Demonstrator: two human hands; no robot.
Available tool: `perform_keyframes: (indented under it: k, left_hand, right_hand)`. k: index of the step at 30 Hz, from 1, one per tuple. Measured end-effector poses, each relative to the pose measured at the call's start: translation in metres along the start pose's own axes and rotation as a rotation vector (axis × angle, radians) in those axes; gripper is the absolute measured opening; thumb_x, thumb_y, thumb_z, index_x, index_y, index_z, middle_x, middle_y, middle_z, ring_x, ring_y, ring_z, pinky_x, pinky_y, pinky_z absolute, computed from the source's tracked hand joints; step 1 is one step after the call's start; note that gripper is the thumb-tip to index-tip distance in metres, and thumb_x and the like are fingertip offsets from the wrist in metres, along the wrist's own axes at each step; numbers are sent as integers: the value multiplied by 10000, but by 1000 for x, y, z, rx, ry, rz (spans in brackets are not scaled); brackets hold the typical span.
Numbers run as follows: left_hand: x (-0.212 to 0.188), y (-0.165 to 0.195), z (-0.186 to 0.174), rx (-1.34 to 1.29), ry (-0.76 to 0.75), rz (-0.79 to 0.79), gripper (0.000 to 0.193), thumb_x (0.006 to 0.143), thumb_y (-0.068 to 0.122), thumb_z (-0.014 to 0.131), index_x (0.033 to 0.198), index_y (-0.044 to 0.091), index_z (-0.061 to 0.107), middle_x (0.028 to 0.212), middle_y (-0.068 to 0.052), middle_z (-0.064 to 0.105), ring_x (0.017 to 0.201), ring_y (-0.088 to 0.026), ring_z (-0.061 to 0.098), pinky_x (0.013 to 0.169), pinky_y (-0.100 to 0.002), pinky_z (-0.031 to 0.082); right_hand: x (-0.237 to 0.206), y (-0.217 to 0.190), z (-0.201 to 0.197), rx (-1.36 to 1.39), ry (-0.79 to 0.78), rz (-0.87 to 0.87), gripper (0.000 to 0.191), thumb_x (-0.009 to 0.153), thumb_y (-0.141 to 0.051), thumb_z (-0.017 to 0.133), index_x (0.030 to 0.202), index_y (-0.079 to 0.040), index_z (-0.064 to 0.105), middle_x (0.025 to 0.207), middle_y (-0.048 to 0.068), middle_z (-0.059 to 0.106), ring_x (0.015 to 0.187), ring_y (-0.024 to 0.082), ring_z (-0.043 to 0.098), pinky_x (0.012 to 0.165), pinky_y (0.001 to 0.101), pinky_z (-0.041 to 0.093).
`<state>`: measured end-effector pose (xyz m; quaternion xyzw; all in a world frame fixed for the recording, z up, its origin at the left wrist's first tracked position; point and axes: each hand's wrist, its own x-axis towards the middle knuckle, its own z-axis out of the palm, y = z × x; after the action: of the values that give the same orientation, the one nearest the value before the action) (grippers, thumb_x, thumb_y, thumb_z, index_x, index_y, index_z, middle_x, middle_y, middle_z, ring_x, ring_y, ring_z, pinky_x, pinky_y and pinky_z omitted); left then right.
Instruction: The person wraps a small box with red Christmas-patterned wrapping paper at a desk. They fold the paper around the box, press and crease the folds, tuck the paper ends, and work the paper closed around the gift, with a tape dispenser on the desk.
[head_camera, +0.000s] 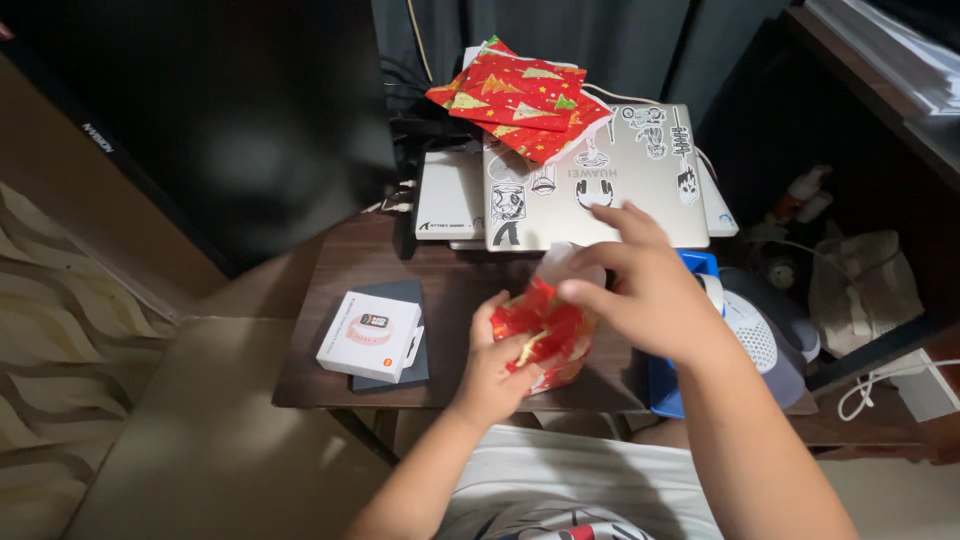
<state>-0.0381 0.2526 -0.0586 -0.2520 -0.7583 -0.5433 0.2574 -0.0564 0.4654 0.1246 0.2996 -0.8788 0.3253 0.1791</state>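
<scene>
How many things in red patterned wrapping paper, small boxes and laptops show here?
Red-wrapped things: 2, the stack of red paper on the laptop and the wrapped item held by the left hand and right hand
Small boxes: 1, the white box
Laptops: 1, the silver laptop
Total: 4

Worktop layout, seen from the head camera

The worktop (450, 280) fills the middle of the frame. On it at centre left, a small box (370, 335) lies on a flat case (415, 370). At upper centre a laptop (600, 180) rests on a stack of devices (450, 195), with folded wrapping paper (520, 100) on its upper-left corner. At lower centre the left hand (490, 375) and right hand (650, 295) flank a wrapped parcel (545, 335), left and right of it. A speaker (755, 335) sits at centre right.
</scene>
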Motion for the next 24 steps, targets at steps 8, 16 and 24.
perform_keyframes:
  k: [8, 16, 24]
  left_hand:
    - [9, 31, -11, 112, -92, -68, 351, 778, 130, 815, 1128, 130, 796, 1550, -264, 372, 1444, -441, 405, 1188, -485, 361]
    - [7, 34, -8, 178, -59, 61, 296, 775, 140, 810, 1070, 117, 789, 1631, -313, 250, 1446, -457, 353, 1183, -501, 328]
    - [9, 19, -14, 192, -108, 101, 399, 768, 94, 783, 1166, 98, 758, 1335, -77, 622, 1348, -379, 460, 1146, -479, 393]
  right_hand:
    - [38, -26, 28, -381, -306, 164, 273, 704, -338, 818, 859, -113, 835, 1489, 107, 520, 1485, 405, 282, 1123, 647, 262]
    - [32, -6, 40, -310, -59, 274, 188, 735, -231, 783, 836, -72, 791, 1141, 140, 723, 1081, 370, 643, 937, 501, 510]
    - [11, 46, 45, 838, 129, 463, 305, 848, -145, 712, 1123, -42, 629, 992, 105, 688, 862, 252, 741, 772, 443, 623]
